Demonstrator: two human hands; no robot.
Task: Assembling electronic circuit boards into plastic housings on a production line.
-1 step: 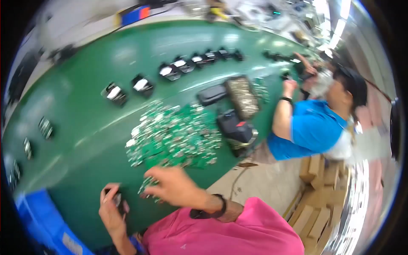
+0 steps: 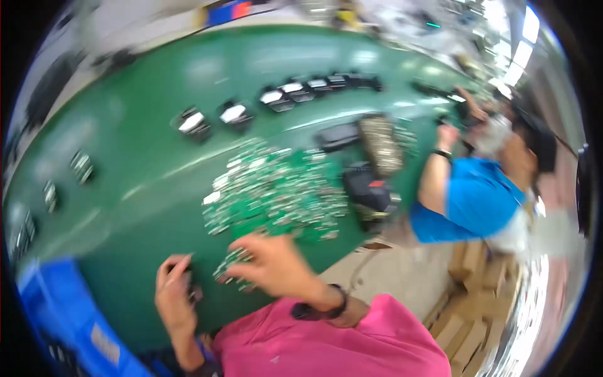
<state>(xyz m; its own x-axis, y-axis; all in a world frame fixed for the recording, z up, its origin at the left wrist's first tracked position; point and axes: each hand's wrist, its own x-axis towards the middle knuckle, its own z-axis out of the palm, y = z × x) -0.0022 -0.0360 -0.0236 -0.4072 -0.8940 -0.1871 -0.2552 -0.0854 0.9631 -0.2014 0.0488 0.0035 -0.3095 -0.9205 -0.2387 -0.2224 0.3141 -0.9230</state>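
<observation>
**Circuit boards being handled at the green table**

At the near edge of the green table (image 2: 144,157), a few small circuit boards (image 2: 231,262) are being touched by the right hand (image 2: 276,264), its fingers spread and curled loosely over them; a firm grip cannot be told through the blur. Just left of these boards, a small dark part (image 2: 191,290) is being pinched in the left hand (image 2: 173,295). Farther up the table, a large heap of green circuit boards (image 2: 276,191) is being kept. Beyond the heap, a row of dark devices (image 2: 282,97) is lined up.
</observation>
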